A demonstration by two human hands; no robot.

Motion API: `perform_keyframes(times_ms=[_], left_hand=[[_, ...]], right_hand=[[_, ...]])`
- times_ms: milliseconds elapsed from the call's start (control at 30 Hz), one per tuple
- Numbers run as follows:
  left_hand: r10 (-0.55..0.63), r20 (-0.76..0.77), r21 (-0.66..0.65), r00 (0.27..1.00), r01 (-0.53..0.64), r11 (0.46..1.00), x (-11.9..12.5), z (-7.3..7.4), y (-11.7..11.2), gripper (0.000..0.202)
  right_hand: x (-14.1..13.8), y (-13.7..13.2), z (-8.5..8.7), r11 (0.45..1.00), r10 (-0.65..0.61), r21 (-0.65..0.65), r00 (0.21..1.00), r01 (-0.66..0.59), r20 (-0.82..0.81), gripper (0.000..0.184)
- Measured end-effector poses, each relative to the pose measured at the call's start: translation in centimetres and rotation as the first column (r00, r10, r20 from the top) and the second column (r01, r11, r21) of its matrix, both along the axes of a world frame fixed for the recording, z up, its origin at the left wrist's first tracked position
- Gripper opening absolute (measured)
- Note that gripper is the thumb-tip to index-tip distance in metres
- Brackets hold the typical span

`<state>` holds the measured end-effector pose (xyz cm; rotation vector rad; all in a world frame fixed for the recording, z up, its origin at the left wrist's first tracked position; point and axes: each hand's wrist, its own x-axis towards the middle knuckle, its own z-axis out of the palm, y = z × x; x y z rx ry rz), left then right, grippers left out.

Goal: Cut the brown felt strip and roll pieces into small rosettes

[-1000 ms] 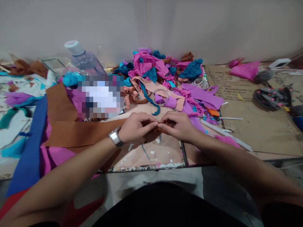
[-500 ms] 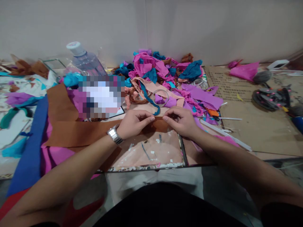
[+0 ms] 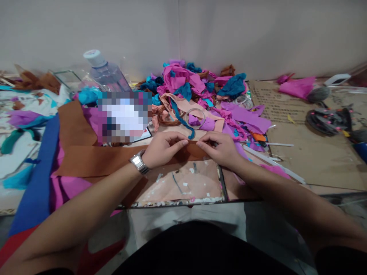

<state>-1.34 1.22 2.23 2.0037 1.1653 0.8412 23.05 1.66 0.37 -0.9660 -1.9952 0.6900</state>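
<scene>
- table (image 3: 315, 160): cardboard-covered on the right, clear sheet (image 3: 183, 183) over a peach backing at the near edge, directly below both hands.
- blue sheet (image 3: 37, 183) and magenta sheet (image 3: 69, 189) lying at far left, under the brown paper's left end.
- scrap heap (image 3: 197, 88) of pink, purple and teal paper behind the hands, well apart from them; plastic bottle (image 3: 107, 74) lying tilted at back left.
- brown paper strip (image 3: 97, 160): long axis running left to right across the table, broad at the left, narrowing under the hands; right end reaching just past the right fingertips.
- left hand (image 3: 162, 149), watch (image 3: 139, 163) on wrist: palm down on the strip, fingers curled narrow, thumb and forefinger pinching its far edge.
- right hand (image 3: 219, 149): same posture, mirrored, fingers narrow and pinching the same edge near the strip's end.
- key relation: the two pinches sit side by side on the far edge, fingertips pointing at each other, short bare stretch of strip between them; bulk of the strip lying leftward, on the left hand's side.
- clear tape ring (image 3: 195, 116) just beyond the fingertips, apart from them; orange-handled tool (image 3: 259, 137) near, to the right of the right hand.
</scene>
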Motion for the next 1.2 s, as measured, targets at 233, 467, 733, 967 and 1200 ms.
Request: perform_keyframes(times_ms=[233, 467, 733, 967, 1200], left_hand=[[-0.078, 0.024, 0.038, 0.997, 0.077, 0.996, 0.4, -0.09, -0.53, 0.027], [-0.009, 0.034, -0.041, 0.999, 0.01, 0.999, 0.14, 0.03, -0.18, 0.029], [-0.056, 0.108, -0.064, 0.993, 0.063, 0.996, 0.59, -0.05, -0.28, 0.027], [-0.048, 0.121, -0.104, 0.991, 0.061, 0.993, 0.76, -0.15, -0.45, 0.028], [-0.058, 0.12, -0.098, 0.991, 0.07, 0.993, 0.78, -0.59, -0.38, 0.026]], right_hand=[[-0.35, -0.29, -0.14, 0.995, 0.077, 0.063, 0.996, -0.08, 0.052, 0.018], [-0.1, -0.54, 0.05, 0.996, 0.055, 0.067, 0.996, -0.059, 0.064, 0.024], [-0.39, -0.82, 0.13, 0.99, 0.093, 0.103, 0.994, -0.098, 0.055, 0.019], [-0.45, -0.96, 0.19, 0.987, 0.06, 0.145, 0.996, -0.069, 0.067, 0.021], [-0.48, -0.95, 0.21, 0.986, 0.071, 0.145, 0.995, -0.081, 0.074, 0.016]])
